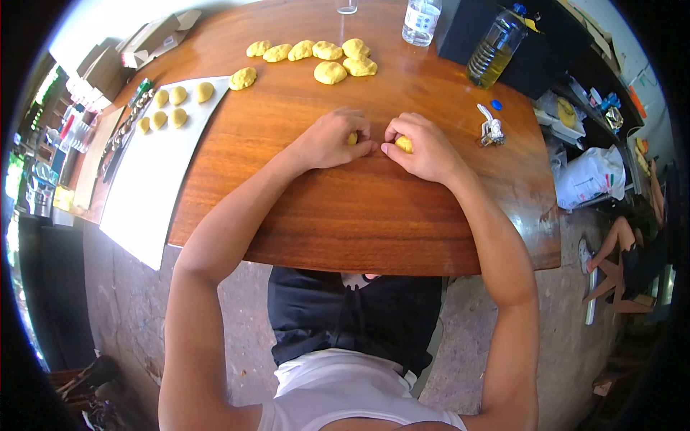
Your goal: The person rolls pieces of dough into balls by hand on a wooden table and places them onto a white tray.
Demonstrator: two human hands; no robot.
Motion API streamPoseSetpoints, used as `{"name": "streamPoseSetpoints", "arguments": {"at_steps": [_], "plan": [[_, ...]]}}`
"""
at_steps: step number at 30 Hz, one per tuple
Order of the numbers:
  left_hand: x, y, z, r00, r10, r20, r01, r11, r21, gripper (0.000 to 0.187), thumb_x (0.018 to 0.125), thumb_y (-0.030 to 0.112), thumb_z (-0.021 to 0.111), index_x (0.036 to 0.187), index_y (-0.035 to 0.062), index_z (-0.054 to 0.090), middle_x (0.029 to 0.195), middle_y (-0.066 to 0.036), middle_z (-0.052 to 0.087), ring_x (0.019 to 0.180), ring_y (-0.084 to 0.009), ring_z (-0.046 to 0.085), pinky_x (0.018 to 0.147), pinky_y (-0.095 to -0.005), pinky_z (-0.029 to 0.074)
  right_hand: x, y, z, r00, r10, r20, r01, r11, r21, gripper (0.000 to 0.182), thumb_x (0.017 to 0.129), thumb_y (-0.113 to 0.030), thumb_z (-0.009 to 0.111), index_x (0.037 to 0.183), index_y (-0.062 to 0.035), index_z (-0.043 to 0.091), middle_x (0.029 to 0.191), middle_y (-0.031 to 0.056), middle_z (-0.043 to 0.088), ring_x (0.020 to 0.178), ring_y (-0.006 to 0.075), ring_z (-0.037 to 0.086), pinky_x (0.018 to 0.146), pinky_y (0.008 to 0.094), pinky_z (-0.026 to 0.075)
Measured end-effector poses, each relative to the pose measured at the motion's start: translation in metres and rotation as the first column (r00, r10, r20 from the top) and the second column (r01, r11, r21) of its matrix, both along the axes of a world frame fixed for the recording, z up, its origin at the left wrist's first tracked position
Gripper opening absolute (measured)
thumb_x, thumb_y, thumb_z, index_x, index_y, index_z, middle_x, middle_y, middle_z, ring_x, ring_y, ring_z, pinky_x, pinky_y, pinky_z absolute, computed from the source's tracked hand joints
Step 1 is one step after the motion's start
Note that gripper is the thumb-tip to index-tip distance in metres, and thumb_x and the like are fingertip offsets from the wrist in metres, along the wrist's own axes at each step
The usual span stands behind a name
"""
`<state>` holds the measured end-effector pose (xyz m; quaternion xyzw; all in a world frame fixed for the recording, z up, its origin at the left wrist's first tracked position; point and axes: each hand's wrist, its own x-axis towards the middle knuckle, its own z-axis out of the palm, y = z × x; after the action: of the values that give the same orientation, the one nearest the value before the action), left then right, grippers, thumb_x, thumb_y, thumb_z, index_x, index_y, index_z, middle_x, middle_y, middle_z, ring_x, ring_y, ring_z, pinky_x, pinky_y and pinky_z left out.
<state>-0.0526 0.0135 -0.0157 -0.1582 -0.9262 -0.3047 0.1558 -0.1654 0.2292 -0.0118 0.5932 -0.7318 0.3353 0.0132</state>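
Observation:
My left hand (332,139) is closed around a piece of yellow dough (352,138), most of it hidden by the fingers. Just to the right, my right hand (425,148) wraps round another yellow dough piece (405,144). Both hands are low over the wooden table (359,215), thumbs facing each other with a small gap between. Beyond them lie several rough yellow dough lumps (330,72), one of them (243,78) near the white tray. Smoother, rounded dough pieces (177,118) sit in the far part of that white tray (147,187) at the left.
A clear bottle with a label (421,21), a bottle of yellowish oil (494,50) and a glass (347,6) stand at the back. A blue cap (497,105) and a white cord bundle (491,126) lie at the right. Another person's leg (611,241) shows far right.

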Motion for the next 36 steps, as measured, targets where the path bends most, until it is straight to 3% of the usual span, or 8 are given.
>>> {"name": "streamPoseSetpoints", "arguments": {"at_steps": [20, 22, 29, 36], "plan": [[-0.0010, -0.0020, -0.0030, 1.000, -0.009, -0.018, 0.009, 1.000, 0.000, 0.024, 0.088, 0.021, 0.081, 0.085, 0.0019, 0.067, 0.088, -0.013, 0.067, 0.089, -0.0330, 0.064, 0.080, -0.0434, 0.051, 0.0040, 0.0038, 0.0037, 0.999, -0.048, 0.011, 0.048, 0.997, 0.057, 0.020, 0.090, -0.020, 0.078, 0.094, -0.0040, 0.066, 0.096, 0.0150, 0.067, 0.095, 0.0361, 0.064, 0.084, 0.0463, 0.052], [-0.0009, -0.0021, -0.0032, 1.000, -0.009, -0.022, 0.009, 1.000, -0.010, 0.025, 0.089, 0.021, 0.081, 0.086, 0.0012, 0.066, 0.088, -0.013, 0.066, 0.090, -0.0320, 0.064, 0.080, -0.0426, 0.050, 0.0036, 0.0046, 0.0041, 0.999, -0.032, -0.016, 0.033, 0.998, 0.054, 0.019, 0.092, -0.018, 0.077, 0.097, -0.0032, 0.066, 0.095, 0.0136, 0.066, 0.093, 0.0339, 0.064, 0.083, 0.0427, 0.052], [-0.0009, -0.0022, -0.0029, 1.000, -0.019, -0.025, 0.019, 1.000, -0.009, 0.024, 0.089, 0.020, 0.080, 0.086, 0.0014, 0.066, 0.088, -0.013, 0.066, 0.089, -0.0328, 0.064, 0.079, -0.0429, 0.050, 0.0049, 0.0059, 0.0069, 0.999, -0.034, -0.003, 0.034, 0.997, 0.071, 0.020, 0.093, -0.018, 0.078, 0.098, -0.0028, 0.066, 0.096, 0.0138, 0.066, 0.093, 0.0340, 0.064, 0.083, 0.0427, 0.052], [-0.0015, -0.0025, -0.0035, 1.000, -0.013, -0.021, 0.013, 1.000, 0.010, 0.025, 0.089, 0.023, 0.080, 0.084, 0.0015, 0.067, 0.089, -0.015, 0.068, 0.089, -0.0349, 0.064, 0.080, -0.0448, 0.051, 0.0036, 0.0067, 0.0050, 0.999, -0.030, 0.021, 0.029, 0.997, 0.068, 0.022, 0.091, -0.021, 0.077, 0.097, -0.0029, 0.067, 0.098, 0.0164, 0.067, 0.096, 0.0375, 0.065, 0.086, 0.0458, 0.053]]}}
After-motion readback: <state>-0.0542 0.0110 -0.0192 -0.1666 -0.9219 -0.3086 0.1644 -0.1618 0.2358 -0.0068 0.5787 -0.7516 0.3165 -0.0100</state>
